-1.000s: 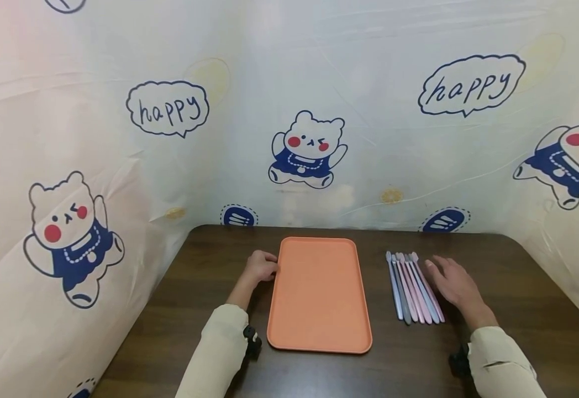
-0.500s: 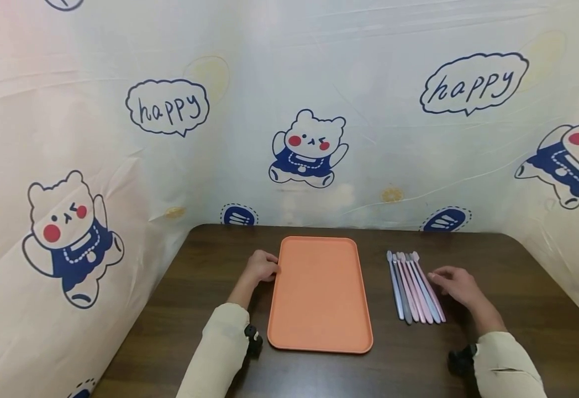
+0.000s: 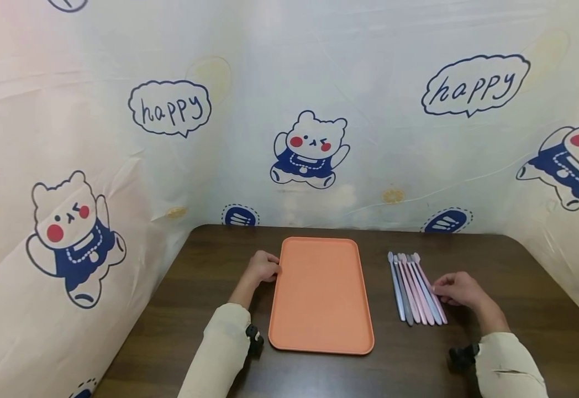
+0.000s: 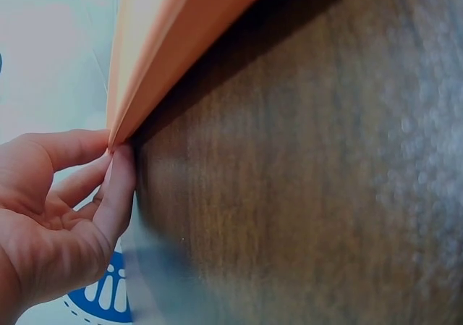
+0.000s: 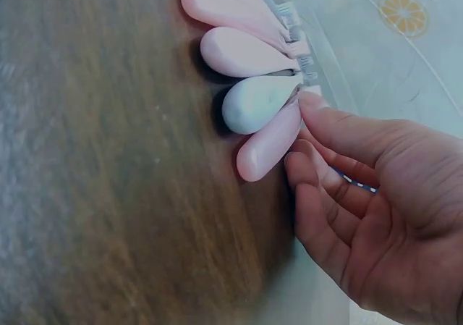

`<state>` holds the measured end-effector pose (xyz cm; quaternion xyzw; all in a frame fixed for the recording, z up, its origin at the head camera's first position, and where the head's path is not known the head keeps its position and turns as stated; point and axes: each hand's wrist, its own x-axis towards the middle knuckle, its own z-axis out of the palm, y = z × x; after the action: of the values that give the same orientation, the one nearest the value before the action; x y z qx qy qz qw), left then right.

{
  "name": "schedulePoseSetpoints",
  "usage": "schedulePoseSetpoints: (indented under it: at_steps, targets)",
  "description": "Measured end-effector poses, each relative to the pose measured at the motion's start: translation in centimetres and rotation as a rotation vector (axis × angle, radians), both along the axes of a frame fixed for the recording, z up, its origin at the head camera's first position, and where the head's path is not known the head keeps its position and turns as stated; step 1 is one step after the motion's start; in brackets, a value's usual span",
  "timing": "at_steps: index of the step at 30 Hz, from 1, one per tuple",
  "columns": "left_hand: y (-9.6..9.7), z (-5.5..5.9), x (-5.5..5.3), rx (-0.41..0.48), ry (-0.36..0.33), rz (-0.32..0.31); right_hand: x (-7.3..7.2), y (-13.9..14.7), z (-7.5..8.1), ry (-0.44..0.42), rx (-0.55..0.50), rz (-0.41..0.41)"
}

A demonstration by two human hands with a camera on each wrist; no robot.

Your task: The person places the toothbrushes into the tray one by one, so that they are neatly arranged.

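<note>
Toothbrushes (image 3: 414, 291) are lying side by side on the table (image 3: 399, 365), to the right of the orange tray (image 3: 321, 298) and clear of it, their heads pointing toward the far wall. The right hand (image 3: 458, 288) is pinching the outermost pink toothbrush (image 5: 268, 145) with thumb and bent fingers, while the left hand (image 3: 262, 266) is pinching the tray's left edge between thumb and fingertips. Because the handles are crowding together, good work here is probably calling for a light, square pinch on that one handle, with the fingertips bearing from the outer side, so that the neighbouring pale blue toothbrush (image 5: 260, 104) is not being dragged along. The left hand is likely serving best by gripping softly, since a tug at that thin rim could be skewing the tray. The tabletop is showing dark wood grain, with a dull sheen near the person, and is looking smooth enough for handles to slide. Beyond it, a pale sheet (image 3: 240, 138) is lining the walls, carrying winking bears, orange slices and "happy" bubbles, and creasing at the left.
</note>
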<state>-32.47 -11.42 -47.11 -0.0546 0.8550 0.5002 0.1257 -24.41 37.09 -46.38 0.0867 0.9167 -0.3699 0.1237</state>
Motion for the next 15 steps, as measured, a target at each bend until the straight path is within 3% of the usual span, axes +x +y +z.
schedulePoseSetpoints:
  at_steps: [15]
  targets:
    - [-0.16,0.40,0.43,0.029,-0.008,-0.020,-0.70,-0.40,0.22,-0.096,-0.089,-0.059]
